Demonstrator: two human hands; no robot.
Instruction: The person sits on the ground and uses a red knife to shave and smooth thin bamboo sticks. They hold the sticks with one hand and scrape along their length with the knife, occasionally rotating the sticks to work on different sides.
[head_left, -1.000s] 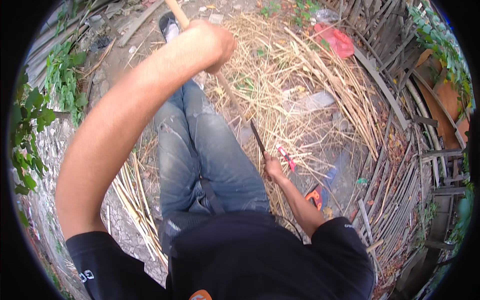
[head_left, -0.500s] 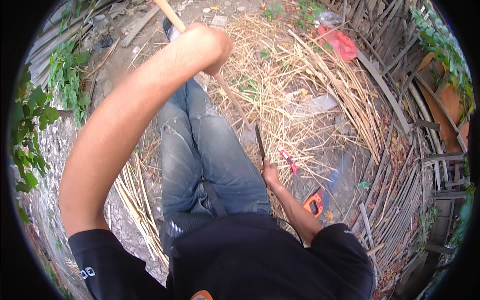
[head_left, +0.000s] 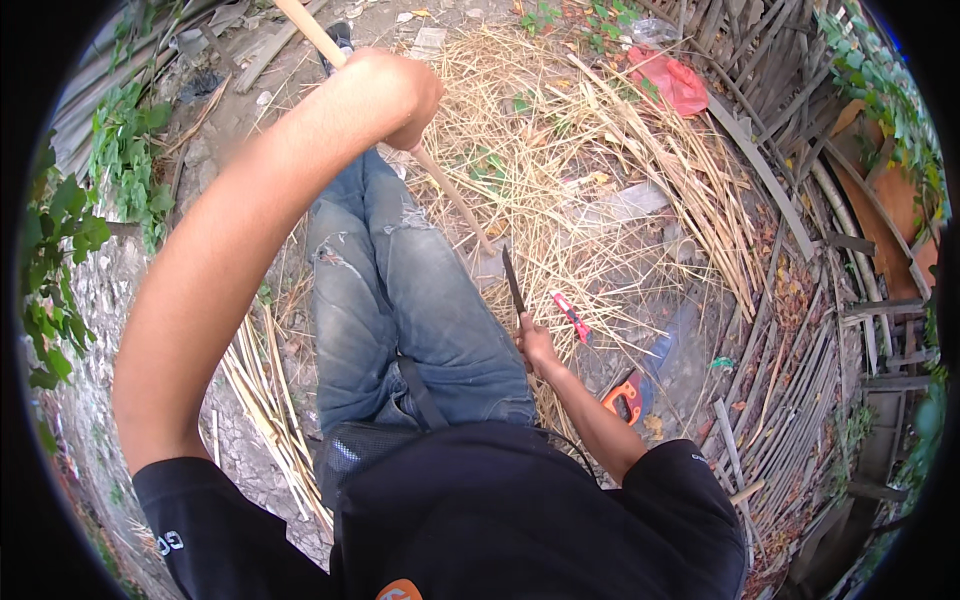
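Note:
My left hand (head_left: 405, 98) is raised over my outstretched legs, fingers closed round a long pale bamboo stick (head_left: 452, 195). The stick slants from the top edge down to the right, its lower end close to the knife's tip; I cannot tell if they touch. Beside my right thigh, my right hand (head_left: 536, 345) grips a knife (head_left: 513, 281) with a long, narrow dark blade pointing up and away. A red utility knife (head_left: 571, 317) lies on the shavings just right of that blade. Farther right rests a handsaw with an orange handle (head_left: 624, 400).
Pale shavings (head_left: 540, 130) cover the ground ahead, with split bamboo strips (head_left: 705, 210) piled to their right. More strips (head_left: 262, 395) lie left of my legs. A red plastic bag (head_left: 670, 82) sits at the far right, near stacked wooden slats (head_left: 775, 420). Leafy vines (head_left: 130, 160) hang left.
The whole view has shifted slightly. My left hand has moved a little to the left with the stick; the right hand still grips the knife in nearly the same place.

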